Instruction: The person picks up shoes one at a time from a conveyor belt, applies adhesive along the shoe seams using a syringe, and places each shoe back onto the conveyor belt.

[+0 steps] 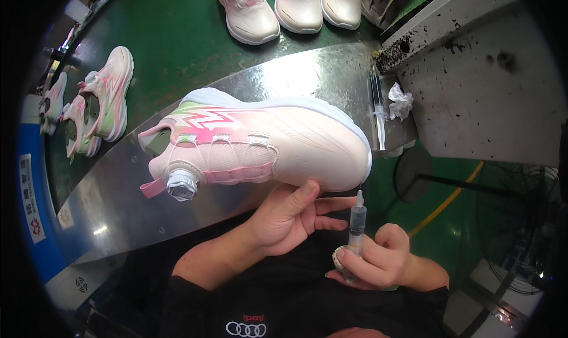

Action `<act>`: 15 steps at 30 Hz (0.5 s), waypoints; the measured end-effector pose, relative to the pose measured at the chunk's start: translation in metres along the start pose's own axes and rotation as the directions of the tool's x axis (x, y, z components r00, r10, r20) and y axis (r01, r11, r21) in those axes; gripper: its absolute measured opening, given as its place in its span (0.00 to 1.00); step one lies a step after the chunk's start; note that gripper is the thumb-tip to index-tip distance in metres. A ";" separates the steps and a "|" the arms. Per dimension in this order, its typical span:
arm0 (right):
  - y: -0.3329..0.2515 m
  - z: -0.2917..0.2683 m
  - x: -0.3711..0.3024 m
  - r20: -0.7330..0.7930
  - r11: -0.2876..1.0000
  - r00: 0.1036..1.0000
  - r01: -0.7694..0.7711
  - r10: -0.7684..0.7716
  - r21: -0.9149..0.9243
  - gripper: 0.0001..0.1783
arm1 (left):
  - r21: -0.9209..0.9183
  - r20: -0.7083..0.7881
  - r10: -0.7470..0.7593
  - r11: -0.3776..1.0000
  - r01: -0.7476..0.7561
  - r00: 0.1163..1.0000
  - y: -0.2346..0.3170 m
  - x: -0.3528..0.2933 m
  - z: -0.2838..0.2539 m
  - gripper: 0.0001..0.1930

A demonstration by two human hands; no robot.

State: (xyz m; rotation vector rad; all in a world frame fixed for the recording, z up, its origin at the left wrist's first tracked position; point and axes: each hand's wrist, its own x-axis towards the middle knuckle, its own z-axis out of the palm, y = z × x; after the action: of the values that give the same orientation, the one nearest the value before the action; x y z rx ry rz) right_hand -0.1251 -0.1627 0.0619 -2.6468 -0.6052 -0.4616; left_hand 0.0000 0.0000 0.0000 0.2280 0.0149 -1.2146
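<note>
A cream and pink sneaker [254,139] with a white sole and a white dial is held on its side above the metal ledge, toe to the right. My left hand [290,213] grips it from below near the toe, thumb on the upper and fingers under it. In my right hand [373,258] is a clear syringe [357,222], upright, its fine tip at the edge where the toe's upper meets the sole. A pale wad [340,258] shows by the right hand's fingers; what it is I cannot make out.
Beyond the ledge [136,202], three sneakers [299,9] stand on the green surface. More sneakers [112,95] stand at left. At right, another syringe [379,116] and crumpled white paper [400,100] lie beside a stained grey panel [485,83].
</note>
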 end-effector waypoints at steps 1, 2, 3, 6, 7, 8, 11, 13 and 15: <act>-0.001 0.001 0.001 0.011 1.000 1.000 -0.002 0.002 0.001 0.18 | 0.001 -0.007 0.010 1.000 -0.010 1.000 0.001 -0.001 0.000 0.23; -0.002 0.002 0.002 0.022 1.000 1.000 -0.005 0.005 0.001 0.17 | 0.001 -0.014 0.019 1.000 -0.019 1.000 0.001 -0.003 0.001 0.22; -0.003 0.002 0.003 0.017 1.000 1.000 -0.004 0.004 0.001 0.17 | 0.006 -0.015 0.019 1.000 -0.019 1.000 0.002 -0.003 0.002 0.22; -0.004 0.001 0.005 0.036 1.000 0.999 -0.011 0.011 -0.009 0.17 | 0.018 -0.020 0.032 0.999 -0.032 0.999 0.005 -0.004 0.004 0.22; -0.004 -0.001 0.005 0.057 1.000 0.998 -0.005 0.004 0.015 0.17 | 0.018 -0.010 0.037 0.999 -0.036 0.999 0.004 -0.003 0.002 0.22; -0.005 -0.003 0.004 0.076 0.999 0.997 -0.004 0.001 0.038 0.17 | 0.019 -0.001 0.036 0.999 -0.036 0.999 0.004 -0.002 0.001 0.21; 0.000 0.000 -0.003 -0.181 0.994 0.983 0.044 -0.025 0.104 0.17 | 0.146 -0.039 -0.012 0.989 0.018 0.999 0.002 -0.001 -0.006 0.31; 0.014 0.007 -0.005 -0.235 0.993 0.972 0.047 -0.019 0.112 0.19 | 0.246 -0.049 -0.034 0.968 0.045 0.998 0.004 -0.008 -0.009 0.32; 0.032 0.013 0.000 -0.223 0.992 0.975 0.007 0.021 0.124 0.22 | 0.237 -0.077 -0.032 0.970 0.049 0.997 -0.006 -0.027 -0.014 0.31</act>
State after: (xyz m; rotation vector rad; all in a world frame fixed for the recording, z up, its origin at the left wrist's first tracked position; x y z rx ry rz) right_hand -0.1069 -0.1836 0.0415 -2.4346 -0.5354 -0.6861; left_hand -0.0138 0.0255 -0.0116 0.4848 -0.0647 -1.2481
